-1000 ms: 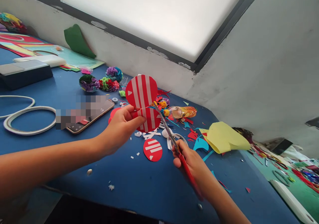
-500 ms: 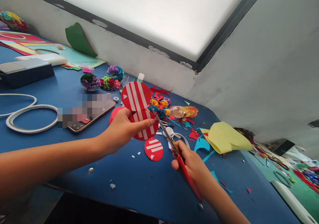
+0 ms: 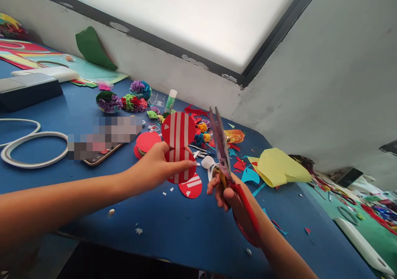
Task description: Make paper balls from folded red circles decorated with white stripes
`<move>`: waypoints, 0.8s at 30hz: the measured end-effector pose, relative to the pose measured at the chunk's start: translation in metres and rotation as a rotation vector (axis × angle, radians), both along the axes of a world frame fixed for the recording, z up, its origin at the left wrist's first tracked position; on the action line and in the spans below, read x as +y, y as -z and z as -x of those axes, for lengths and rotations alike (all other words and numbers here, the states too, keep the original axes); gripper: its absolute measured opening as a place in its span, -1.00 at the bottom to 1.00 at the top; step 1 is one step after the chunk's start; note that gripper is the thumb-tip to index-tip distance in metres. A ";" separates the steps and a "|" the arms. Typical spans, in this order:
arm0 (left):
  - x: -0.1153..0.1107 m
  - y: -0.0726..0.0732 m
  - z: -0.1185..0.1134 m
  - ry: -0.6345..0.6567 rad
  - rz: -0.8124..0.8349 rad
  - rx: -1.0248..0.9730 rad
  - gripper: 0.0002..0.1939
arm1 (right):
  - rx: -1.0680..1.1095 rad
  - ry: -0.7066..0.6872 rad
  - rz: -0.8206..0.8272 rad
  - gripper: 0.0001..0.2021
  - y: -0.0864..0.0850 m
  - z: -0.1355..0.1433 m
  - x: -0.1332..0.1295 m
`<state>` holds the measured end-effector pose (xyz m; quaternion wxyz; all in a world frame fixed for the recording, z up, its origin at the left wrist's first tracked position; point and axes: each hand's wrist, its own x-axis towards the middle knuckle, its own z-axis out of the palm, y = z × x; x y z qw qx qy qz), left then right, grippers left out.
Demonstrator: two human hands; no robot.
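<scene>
Between the thumb and fingers of my left hand (image 3: 158, 163) are red paper circles (image 3: 182, 131) with pale strips of tape, one above the other and joined or overlapping at the middle. My right hand (image 3: 231, 194) grips red-handled scissors (image 3: 221, 144), blades pointing up and slightly parted, to the right of the circles and apart from them. Partly behind the held paper, a smaller striped red disc (image 3: 192, 189) lies on the table. More plain red discs (image 3: 147, 140) sit stacked behind my left wrist.
Paper scraps (image 3: 240, 164), a yellow sheet (image 3: 279, 169) and an orange-labelled bottle (image 3: 235, 136) are on the blue table (image 3: 173, 237). Farther back stand a glue stick (image 3: 171, 101) and ruffled paper balls (image 3: 109, 102). Leftward lie tape rolls (image 3: 9, 159) and a phone (image 3: 105, 152).
The scissors have come away from the circles and swung upright as my right hand turned. My left hand has shifted slightly right and down with the circles, uncovering the glue stick.
</scene>
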<state>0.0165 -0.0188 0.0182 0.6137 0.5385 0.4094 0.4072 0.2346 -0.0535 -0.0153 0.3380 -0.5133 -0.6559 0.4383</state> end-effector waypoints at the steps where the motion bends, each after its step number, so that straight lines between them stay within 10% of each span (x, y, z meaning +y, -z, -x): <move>1: -0.002 0.002 -0.002 0.044 0.035 0.020 -0.76 | 0.083 0.033 0.024 -0.50 -0.002 0.003 -0.002; 8: -0.013 0.021 -0.014 0.207 0.080 0.038 -0.91 | 0.109 0.097 0.031 -0.68 -0.012 0.012 -0.008; 24: -0.010 0.031 -0.020 0.143 0.088 0.062 -0.82 | 0.102 0.047 0.018 -0.70 0.000 0.021 -0.004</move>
